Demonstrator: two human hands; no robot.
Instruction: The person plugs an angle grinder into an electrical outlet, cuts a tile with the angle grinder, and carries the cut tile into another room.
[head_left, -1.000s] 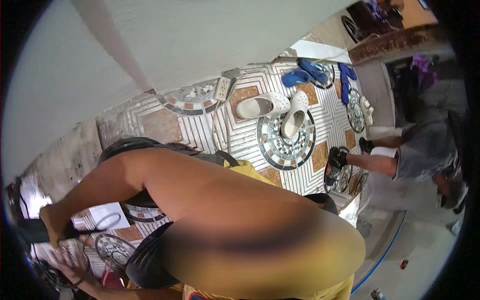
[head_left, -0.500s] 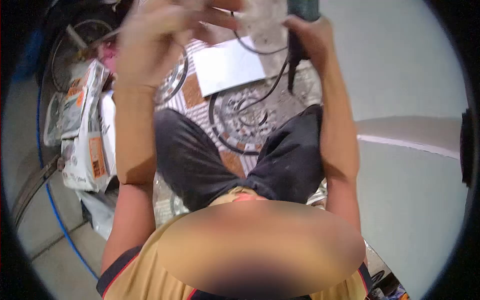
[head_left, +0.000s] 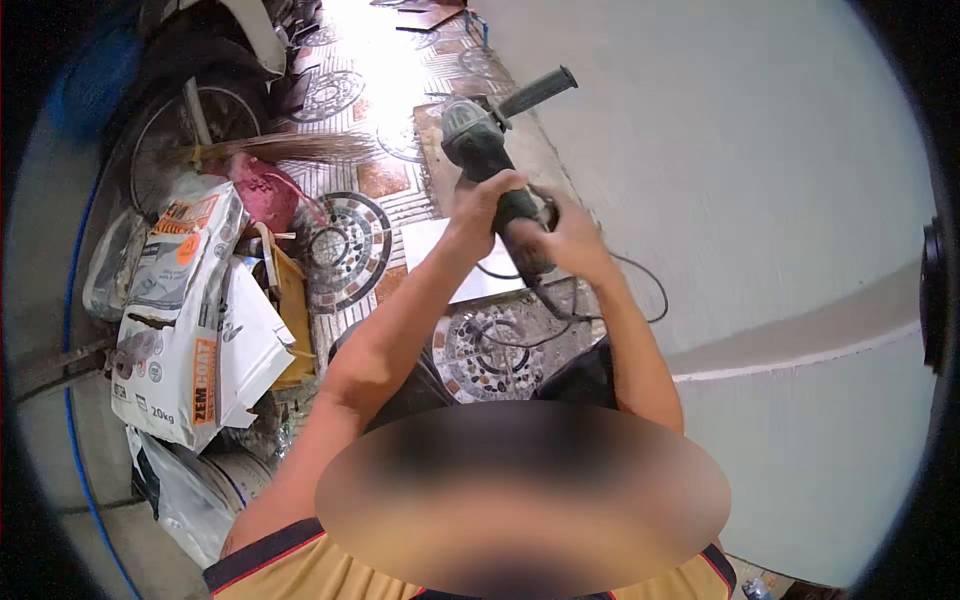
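Observation:
Both hands are closed around a dark angle grinder (head_left: 482, 150), held at a slant above the floor. Its gear head points away from me to the upper left, and a ribbed side handle (head_left: 540, 92) sticks out to the upper right. My left hand (head_left: 480, 208) wraps the body just behind the head. Farther back, my right hand (head_left: 568, 238) grips the rear of the body, its fingers slightly blurred. A black power cord (head_left: 660, 290) loops from the rear end to the right and down. Whether a disc is fitted, I cannot make out.
Below the grinder a white flat panel (head_left: 428, 242) lies on the patterned tile floor (head_left: 385, 180). Bags and a white sack (head_left: 165, 340), a pink bag (head_left: 265, 195), a straw broom (head_left: 310, 148) and a wheel (head_left: 200, 135) crowd the left. A pale wall (head_left: 760, 180) bounds the right.
The view has tilted forward and more floor shows. My left hand, raised and blurred before, has come onto the grinder body. The grinder now shows whole, with both hands on it.

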